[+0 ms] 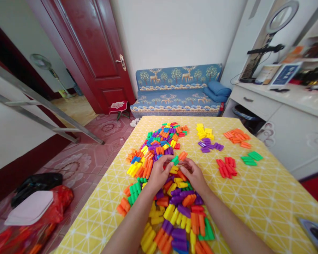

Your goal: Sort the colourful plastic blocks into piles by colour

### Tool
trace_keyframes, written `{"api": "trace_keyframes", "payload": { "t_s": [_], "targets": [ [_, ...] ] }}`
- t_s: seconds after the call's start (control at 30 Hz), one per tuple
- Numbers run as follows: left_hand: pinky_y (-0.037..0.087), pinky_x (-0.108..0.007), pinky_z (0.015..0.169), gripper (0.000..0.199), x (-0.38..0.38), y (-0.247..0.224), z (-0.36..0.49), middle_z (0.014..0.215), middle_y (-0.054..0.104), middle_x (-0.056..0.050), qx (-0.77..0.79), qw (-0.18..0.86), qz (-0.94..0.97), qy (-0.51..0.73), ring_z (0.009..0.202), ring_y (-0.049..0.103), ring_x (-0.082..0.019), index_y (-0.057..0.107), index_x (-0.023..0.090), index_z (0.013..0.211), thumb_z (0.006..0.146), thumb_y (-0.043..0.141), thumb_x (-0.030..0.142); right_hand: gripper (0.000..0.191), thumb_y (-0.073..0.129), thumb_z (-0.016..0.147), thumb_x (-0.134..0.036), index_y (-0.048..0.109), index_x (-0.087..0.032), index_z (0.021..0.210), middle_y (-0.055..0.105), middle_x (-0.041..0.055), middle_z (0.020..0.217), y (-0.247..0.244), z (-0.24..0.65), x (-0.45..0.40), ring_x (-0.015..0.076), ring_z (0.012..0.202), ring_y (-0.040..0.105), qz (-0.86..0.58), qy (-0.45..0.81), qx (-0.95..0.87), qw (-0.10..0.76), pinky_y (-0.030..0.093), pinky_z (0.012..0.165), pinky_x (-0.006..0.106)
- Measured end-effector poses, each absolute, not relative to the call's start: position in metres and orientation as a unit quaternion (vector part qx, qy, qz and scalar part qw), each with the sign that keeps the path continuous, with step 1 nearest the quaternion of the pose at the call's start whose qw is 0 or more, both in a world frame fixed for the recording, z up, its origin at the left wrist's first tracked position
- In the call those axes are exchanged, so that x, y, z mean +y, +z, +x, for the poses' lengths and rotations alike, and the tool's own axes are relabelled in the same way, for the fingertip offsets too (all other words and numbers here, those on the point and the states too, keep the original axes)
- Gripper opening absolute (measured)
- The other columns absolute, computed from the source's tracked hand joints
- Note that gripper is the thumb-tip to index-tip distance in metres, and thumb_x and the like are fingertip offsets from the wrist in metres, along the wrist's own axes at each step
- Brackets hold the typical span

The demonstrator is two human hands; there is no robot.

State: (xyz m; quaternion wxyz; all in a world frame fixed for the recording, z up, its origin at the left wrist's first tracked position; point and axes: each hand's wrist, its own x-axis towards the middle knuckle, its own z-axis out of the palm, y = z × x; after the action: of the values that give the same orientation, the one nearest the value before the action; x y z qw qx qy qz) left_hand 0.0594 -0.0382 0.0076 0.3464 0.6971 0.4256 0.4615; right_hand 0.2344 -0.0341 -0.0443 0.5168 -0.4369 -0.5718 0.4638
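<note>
held pieces: a green piece (175, 160) and an orange piece (182, 155) meet end to end above the mixed pile (172, 189), mid-frame; whether they are joined cannot be told.
left hand (160, 173): thumb and first finger pinch the green piece. the hold looks narrow, so a sideways push could make it twist or slip out.
right hand (194, 174): fingers bent beside the orange piece, thumb apart from the fingertips; i cannot tell whether they grip it. if it is only leaning there, it could drop and be lost among similar colours below.
forearms: both reach in low from the bottom of the frame, over or beside loose pieces. a sleeveless arm brushing them could drag some out of place.
pile's left side: orange pieces (132, 155) lie near the worktop (246, 204) edge, left of centre; a careless nudge could send one to the floor (106, 144).
colour groups: right of centre, the yellow group (204, 132) sits just beside the purple group (206, 145). a piece knocked across that small gap could mix them.
red group (226, 167): nearest the right forearm of these groups, so a wide elbow swing could scatter it.
</note>
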Motion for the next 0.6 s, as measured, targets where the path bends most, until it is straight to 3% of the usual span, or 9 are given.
{"api": "trace_keyframes", "payload": {
  "t_s": [0.13, 0.27, 0.5, 0.6],
  "targets": [
    [0.047, -0.033, 0.095, 0.027, -0.040, 0.007, 0.058, 0.113, 0.068, -0.008, 0.443, 0.312, 0.714, 0.444, 0.106, 0.063, -0.020, 0.062, 0.018, 0.114, 0.094, 0.045, 0.025, 0.037, 0.063, 0.081, -0.045, 0.058, -0.020, 0.108, 0.068, 0.0066, 0.102, -0.043, 0.234, -0.036, 0.0213, 0.090, 0.065, -0.437, 0.469, -0.566, 0.518, 0.052, 0.082, 0.036],
    [0.045, -0.036, 0.100, 0.035, -0.042, 0.005, 0.059, 0.123, 0.064, -0.008, 0.433, 0.281, 0.754, 0.406, 0.114, 0.059, -0.022, 0.058, 0.021, 0.124, 0.090, 0.054, 0.028, 0.033, 0.061, 0.082, -0.047, 0.062, -0.019, 0.100, 0.069, 0.0050, 0.092, -0.040, 0.233, -0.039, 0.0207, 0.084, 0.064, -0.447, 0.444, -0.579, 0.518, 0.052, 0.078, 0.034],
    [0.049, -0.036, 0.095, 0.032, -0.043, 0.005, 0.061, 0.116, 0.068, -0.006, 0.424, 0.253, 0.793, 0.357, 0.108, 0.063, -0.022, 0.061, 0.024, 0.120, 0.089, 0.056, 0.026, 0.034, 0.063, 0.078, -0.051, 0.063, -0.020, 0.093, 0.066, 0.0028, 0.084, -0.030, 0.235, -0.046, 0.0198, 0.077, 0.062, -0.449, 0.457, -0.574, 0.510, 0.052, 0.071, 0.031],
    [0.049, -0.035, 0.093, 0.030, -0.045, 0.004, 0.060, 0.114, 0.068, -0.007, 0.428, 0.240, 0.797, 0.352, 0.106, 0.064, -0.022, 0.061, 0.023, 0.119, 0.089, 0.054, 0.024, 0.032, 0.061, 0.080, -0.051, 0.063, -0.020, 0.087, 0.066, 0.0037, 0.081, -0.038, 0.242, -0.039, 0.0188, 0.073, 0.061, -0.453, 0.465, -0.529, 0.546, 0.052, 0.069, 0.031]
  ]
}}
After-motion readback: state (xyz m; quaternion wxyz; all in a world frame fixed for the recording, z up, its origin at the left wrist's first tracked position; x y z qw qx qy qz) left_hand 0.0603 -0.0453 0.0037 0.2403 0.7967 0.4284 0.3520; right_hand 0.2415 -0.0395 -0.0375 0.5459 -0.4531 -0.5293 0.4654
